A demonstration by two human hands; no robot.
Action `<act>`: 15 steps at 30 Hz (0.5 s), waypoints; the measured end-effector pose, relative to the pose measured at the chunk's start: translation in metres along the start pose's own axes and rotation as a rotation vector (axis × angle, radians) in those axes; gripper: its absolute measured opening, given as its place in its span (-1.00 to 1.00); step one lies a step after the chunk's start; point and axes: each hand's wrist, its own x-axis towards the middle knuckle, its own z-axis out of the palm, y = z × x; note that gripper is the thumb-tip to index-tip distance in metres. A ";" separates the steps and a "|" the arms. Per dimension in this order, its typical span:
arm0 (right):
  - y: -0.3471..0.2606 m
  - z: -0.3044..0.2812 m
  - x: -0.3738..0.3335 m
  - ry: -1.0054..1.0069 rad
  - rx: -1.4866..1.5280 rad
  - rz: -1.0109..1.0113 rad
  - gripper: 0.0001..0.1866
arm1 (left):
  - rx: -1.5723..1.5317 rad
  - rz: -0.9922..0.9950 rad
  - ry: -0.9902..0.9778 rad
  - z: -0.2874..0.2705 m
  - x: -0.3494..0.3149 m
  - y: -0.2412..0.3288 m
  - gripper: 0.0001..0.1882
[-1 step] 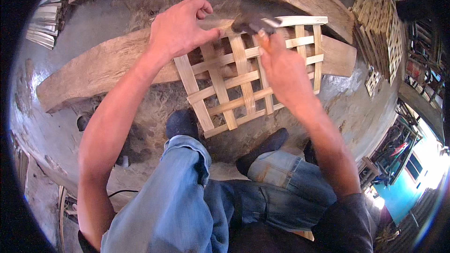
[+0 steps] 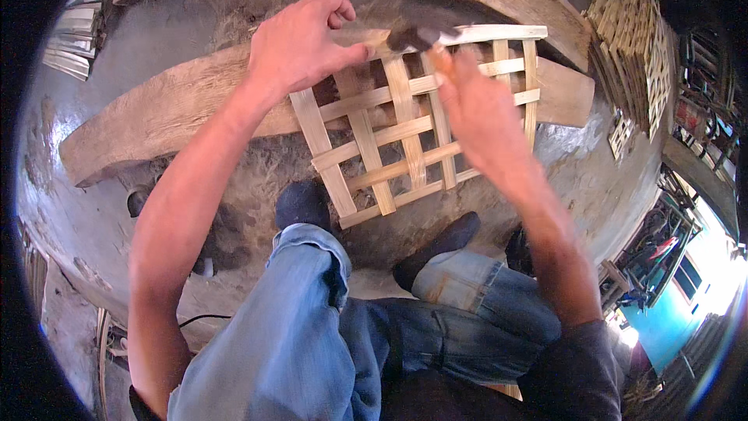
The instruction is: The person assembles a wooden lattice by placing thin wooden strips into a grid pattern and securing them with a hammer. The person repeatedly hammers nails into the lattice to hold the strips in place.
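Head view: I work a lattice panel point(image 2: 403, 105) of pale woven strips, its far part lying across a curved wooden plank point(image 2: 156, 121) and its near edge reaching over the floor between my dark-clad feet point(image 2: 302, 206) and the wood. The step in hand looks to be hammering along the panel's far edge. My right hand point(image 2: 485, 113) has its fingers wrapped closed around the handle of a hammer point(image 2: 442, 60), whose dark head, blurred, is over that edge; whether it touches the strip I cannot tell. My left hand point(image 2: 300, 43) covers the far left corner, thumb laid along the edge strip, index finger curled and apart from the thumb; the other fingers are mostly hidden, so I cannot tell how firmly they grip. The next move, I judge, calls for a square blow, the panel steady on the plank and that thumb clear of the head. Similar panels point(image 2: 631, 43) lean stacked at far right; loose slats point(image 2: 70, 47) lie at far left.
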 end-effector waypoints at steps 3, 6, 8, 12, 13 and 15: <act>-0.009 -0.026 0.010 0.053 0.046 -0.091 -0.71 | 0.030 -0.008 -0.040 -0.001 0.002 -0.001 -0.51; -0.006 -0.038 0.026 -0.002 -0.029 -0.202 -0.70 | 0.062 -0.016 -0.043 0.000 0.002 -0.001 -0.53; -0.016 -0.039 0.027 0.022 -0.011 -0.135 -0.68 | 0.057 0.000 -0.023 0.001 0.004 -0.003 -0.53; -0.003 -0.035 0.046 -0.093 -0.225 -0.208 -0.65 | 0.040 0.041 0.001 0.003 0.005 -0.004 -0.52; -0.008 -0.041 0.046 -0.061 -0.191 -0.273 -0.65 | 0.025 0.046 0.009 0.003 0.004 -0.005 -0.52; -0.023 -0.058 0.044 0.000 -0.123 -0.399 -0.63 | 0.004 0.056 0.015 0.004 0.003 -0.007 -0.51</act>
